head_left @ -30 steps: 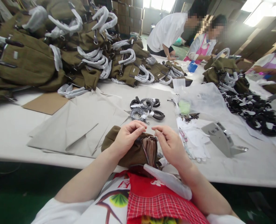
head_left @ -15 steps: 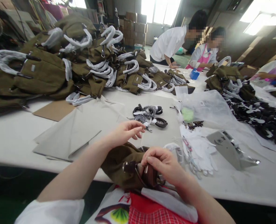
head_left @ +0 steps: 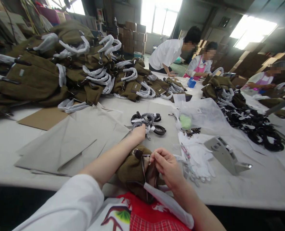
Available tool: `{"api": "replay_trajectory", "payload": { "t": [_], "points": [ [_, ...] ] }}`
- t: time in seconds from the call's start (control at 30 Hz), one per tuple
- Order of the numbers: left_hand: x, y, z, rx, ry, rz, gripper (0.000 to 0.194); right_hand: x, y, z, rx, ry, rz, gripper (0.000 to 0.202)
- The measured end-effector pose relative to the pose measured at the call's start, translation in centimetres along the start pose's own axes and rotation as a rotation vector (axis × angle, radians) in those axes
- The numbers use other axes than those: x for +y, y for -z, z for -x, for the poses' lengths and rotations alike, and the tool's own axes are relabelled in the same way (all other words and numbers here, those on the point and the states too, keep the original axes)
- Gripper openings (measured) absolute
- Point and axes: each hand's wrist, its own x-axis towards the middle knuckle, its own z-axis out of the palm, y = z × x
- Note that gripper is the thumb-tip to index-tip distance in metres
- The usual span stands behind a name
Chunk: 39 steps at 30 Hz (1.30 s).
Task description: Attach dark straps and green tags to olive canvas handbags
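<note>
Olive-brown fabric bag [head_left: 128, 171], zippered opening pinched in the fingers [head_left: 159, 156] of the right hand [head_left: 168, 166], lies at the pale surface [head_left: 238, 189]'s near edge. Beyond, the left hand [head_left: 139, 132] overlaps coiled black straps [head_left: 160, 132]; I cannot tell its fingers' state.

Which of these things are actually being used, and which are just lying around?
In use, it seems:
bag, right hand at its opening
straps, nearest the left hand

Apparently just lying around:
cardboard
blue box
plastic

left hand [head_left: 139, 134] at coiled straps [head_left: 150, 119] | right hand [head_left: 166, 165] pinching unzipped bag [head_left: 130, 171]
</note>
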Motion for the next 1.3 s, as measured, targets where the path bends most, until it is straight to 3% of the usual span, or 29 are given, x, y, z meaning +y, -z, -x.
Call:
{"api": "replay_trajectory", "payload": {
  "t": [0.1,0.23,0.33,0.43,0.6,0.83,1.07,1.3],
  "points": [
    [-1.0,2.2,1.5,0.027,-0.071,0.051,0.035,-0.1,0.2,-0.2,-0.011,-0.015,-0.014,0.029],
    [-1.6,5.0,5.8,0.025,-0.187,0.233,0.046,-0.5,-0.1,-0.5,-0.025,-0.024,-0.001,0.029],
    [-0.9,5.8,9.1,0.015,-0.272,0.450,0.051,-0.8,-0.6,-0.6,-0.014,0.000,0.053,0.028],
    [0.0,5.8,10.9,0.018,-0.297,0.559,0.042,-1.0,-1.0,-0.5,-0.026,0.006,0.096,0.028],
    [0.1,5.9,11.6,-0.029,-0.341,0.666,0.039,-1.5,-1.3,-0.2,-0.030,-0.041,0.054,0.028],
    [0.1,7.8,12.2,0.113,-0.548,0.270,0.044,-2.6,-1.5,-0.2,-0.113,-0.158,0.060,0.029],
    [0.6,8.9,13.3,0.105,-0.589,0.194,0.047,-2.9,-1.9,-0.5,-0.141,-0.187,0.088,0.029],
    [0.0,9.1,13.2,0.111,-0.534,0.269,0.045,-2.8,-2.3,0.1,-0.135,-0.160,0.066,0.032]
  ]
}}
